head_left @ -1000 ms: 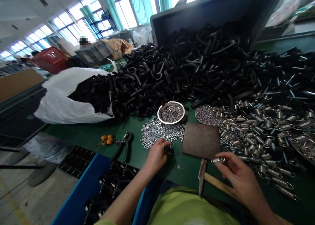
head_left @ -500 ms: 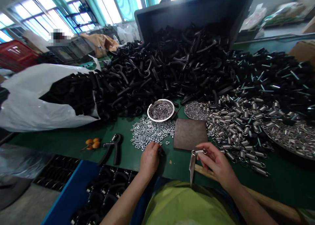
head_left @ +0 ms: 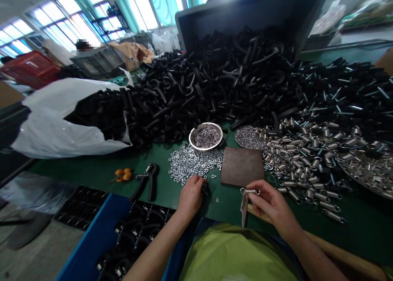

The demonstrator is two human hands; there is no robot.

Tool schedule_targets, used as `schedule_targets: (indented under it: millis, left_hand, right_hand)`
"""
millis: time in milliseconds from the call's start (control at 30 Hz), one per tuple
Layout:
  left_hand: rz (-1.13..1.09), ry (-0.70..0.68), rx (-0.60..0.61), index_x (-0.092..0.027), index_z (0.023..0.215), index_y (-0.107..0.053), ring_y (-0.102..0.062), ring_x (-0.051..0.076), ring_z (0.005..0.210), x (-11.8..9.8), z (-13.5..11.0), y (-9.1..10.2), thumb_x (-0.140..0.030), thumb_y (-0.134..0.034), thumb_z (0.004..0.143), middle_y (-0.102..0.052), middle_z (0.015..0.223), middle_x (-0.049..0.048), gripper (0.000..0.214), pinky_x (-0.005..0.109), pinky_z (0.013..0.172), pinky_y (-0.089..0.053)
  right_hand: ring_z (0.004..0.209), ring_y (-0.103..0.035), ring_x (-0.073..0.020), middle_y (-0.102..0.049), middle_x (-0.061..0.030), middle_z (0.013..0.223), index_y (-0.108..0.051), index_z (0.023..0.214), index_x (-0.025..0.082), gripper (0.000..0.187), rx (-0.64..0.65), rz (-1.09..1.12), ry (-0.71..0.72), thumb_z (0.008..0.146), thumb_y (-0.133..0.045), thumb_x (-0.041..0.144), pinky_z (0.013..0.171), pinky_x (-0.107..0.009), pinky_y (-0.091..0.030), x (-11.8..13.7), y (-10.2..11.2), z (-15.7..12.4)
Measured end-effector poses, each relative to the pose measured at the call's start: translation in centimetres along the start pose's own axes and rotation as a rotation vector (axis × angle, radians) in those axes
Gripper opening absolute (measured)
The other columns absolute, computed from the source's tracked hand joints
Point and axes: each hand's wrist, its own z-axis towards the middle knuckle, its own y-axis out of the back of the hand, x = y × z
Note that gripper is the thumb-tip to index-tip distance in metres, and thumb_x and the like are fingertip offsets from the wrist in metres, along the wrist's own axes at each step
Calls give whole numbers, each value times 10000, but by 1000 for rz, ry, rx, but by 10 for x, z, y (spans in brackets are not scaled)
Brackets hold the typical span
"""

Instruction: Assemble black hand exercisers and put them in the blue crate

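Note:
My right hand pinches a shiny coil spring with looped ends between thumb and fingers, just in front of a flat brown metal block. Beneath the spring is a narrow, pointed metal piece; whether it joins the wooden handle running under my right forearm, I cannot tell. My left hand is closed on a small black part, mostly hidden by the fingers. It is at the near edge of a spread of small metal nuts. Many loose springs lie right of the block.
Behind the nuts stands a metal bowl of small pins. A big heap of black handles spills from a grey bin. Left are a black clamp-like assembly, orange fruits, a white sack and a blue-edged box of black parts.
The whole view has shifted slightly to the right. My right hand still pinches the spring, which now lies more level, and my left hand keeps its closed grip.

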Motion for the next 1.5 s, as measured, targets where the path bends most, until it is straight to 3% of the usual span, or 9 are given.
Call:
schedule_targets:
  millis: [167,433,633,767,1033,1133,1200,1333,1500]
  left_hand:
    - [-51,-56,-97,-258,1137,-573,-536,160,958,-15,13,3,-79,-446,805,-566,1070,33,398,258,812,-426]
    - [-55,2,-44,-208,947,-611,-538,205,985,-29,25,10,-64,-429,791,-614,975,65,280,312,841,-422]
    - [-950,98,50,-205,907,-641,-599,150,723,-51,4,20,-229,-612,736,-665,794,9,175,245,673,-455]
    - [-1232,153,162,-181,816,-685,-581,133,662,-67,-5,28,-278,-701,647,-665,719,12,196,227,634,-437]
    - [-1149,10,77,-209,772,-687,-596,159,709,-70,-11,30,-232,-675,681,-681,770,25,95,271,694,-455]
    - [-1071,-66,-16,-220,825,-684,-591,178,833,-72,-14,26,-207,-616,741,-677,844,37,108,289,778,-434]
    - [-1233,68,62,-199,847,-645,-564,140,702,-77,-13,21,-244,-606,762,-649,785,31,103,246,646,-428]
    - [-1788,403,511,-159,795,-533,-302,31,432,-92,-7,11,-276,-696,691,-433,570,-60,226,146,403,-199]
    - [-2015,447,688,-141,771,-511,-270,12,445,-108,-1,4,-167,-760,583,-340,549,-84,313,124,401,-157]
  right_hand:
    - [541,-476,-82,-549,23,697,-551,898,213,325,14,5,-26,747,-623,491,451,-198,-383,-1,-3,0]
    - [466,-459,-74,-520,39,622,-543,872,196,273,7,-20,53,797,-580,456,447,-215,-399,-10,-1,4]
    - [612,-549,-96,-545,-4,867,-583,885,202,177,96,39,140,767,-627,327,563,-253,-491,-2,-13,5]
    - [636,-540,-95,-526,-9,895,-605,822,198,122,147,87,172,758,-640,296,522,-230,-483,1,-18,7]
    - [651,-552,-97,-585,16,816,-592,867,212,207,86,247,25,699,-703,260,581,-230,-456,-3,-13,9]
    - [787,-573,-127,-589,0,889,-615,896,221,158,35,85,148,744,-657,229,684,-255,-470,-4,-7,11]
    - [846,-577,-136,-576,-8,956,-631,902,231,125,-3,-59,269,780,-614,209,745,-271,-470,-2,-3,12]
    - [936,-574,-146,-572,-11,1021,-631,932,260,146,-47,-242,407,824,-566,186,814,-287,-466,15,3,8]
    - [944,-572,-143,-599,-6,982,-623,917,261,166,-61,-376,556,834,-544,140,825,-289,-458,34,-1,1]
